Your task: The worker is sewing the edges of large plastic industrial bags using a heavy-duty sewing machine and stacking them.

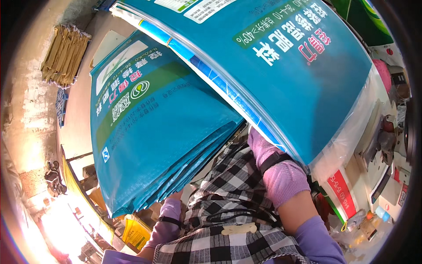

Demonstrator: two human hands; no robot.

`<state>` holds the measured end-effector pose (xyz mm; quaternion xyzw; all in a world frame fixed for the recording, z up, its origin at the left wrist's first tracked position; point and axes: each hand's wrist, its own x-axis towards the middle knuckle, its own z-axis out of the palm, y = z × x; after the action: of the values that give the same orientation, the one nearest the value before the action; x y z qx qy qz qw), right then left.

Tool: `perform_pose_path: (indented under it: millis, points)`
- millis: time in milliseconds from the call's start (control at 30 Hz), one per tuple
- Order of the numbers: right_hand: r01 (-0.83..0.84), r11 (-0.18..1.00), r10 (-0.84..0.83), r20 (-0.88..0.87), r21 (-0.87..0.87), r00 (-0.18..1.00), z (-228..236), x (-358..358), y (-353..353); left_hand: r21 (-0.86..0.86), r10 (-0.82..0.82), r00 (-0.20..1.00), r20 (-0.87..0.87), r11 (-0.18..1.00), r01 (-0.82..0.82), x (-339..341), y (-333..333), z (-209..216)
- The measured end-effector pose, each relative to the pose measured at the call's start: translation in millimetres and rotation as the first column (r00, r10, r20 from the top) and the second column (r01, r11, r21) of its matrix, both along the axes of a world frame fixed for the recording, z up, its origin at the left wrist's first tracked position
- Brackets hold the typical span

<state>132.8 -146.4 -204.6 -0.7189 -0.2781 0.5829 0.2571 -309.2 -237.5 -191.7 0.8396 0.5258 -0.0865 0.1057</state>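
Note:
Two thick stacks of flat blue-green printed bags fill the upper middle. The right stack is raised close to me and tilted, with clear plastic film along its right edge. Under its near edge is my right hand, in a pink glove, holding the stack from below; its fingertips are hidden. The left stack lies lower, its far right part covered by the right stack. My left hand reaches behind the near edge of the left stack. Only a little skin above the purple cuff shows, so its fingers are hidden.
Folded brown sacks are piled at the far left. A yellow bag lies near my left forearm. At right are a white and red printed bag, a pale machine and small bottles. Bright light enters at lower left.

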Motion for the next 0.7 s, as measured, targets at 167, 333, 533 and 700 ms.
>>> perform_pose_path:
  millis: [167, 333, 533, 700]
  points:
    - [0.114, 0.992, -0.11, -0.064, 0.051, 0.992, 7.5, 2.4, -3.1, -0.14, -0.371, 0.894, -0.253, 0.928, 0.345, -19.8, 6.1, 20.9]
    - [0.253, 0.964, -0.243, -0.11, 0.086, 0.964, 14.3, 12.7, -22.4, -0.397, -0.094, 0.995, 0.017, 0.913, 0.093, 24.1, 0.4, 69.9]
    - [0.405, 0.904, -0.381, -0.176, 0.134, 0.908, 27.6, 16.7, -48.8, -0.519, 0.221, 0.621, 0.752, 0.78, 0.351, 132.6, 18.3, 88.8]
    - [0.521, 0.828, -0.473, -0.241, 0.207, 0.848, 48.2, 31.0, -52.7, -0.383, 0.069, 0.815, 0.575, 0.903, 0.194, 138.5, 33.5, 25.2]
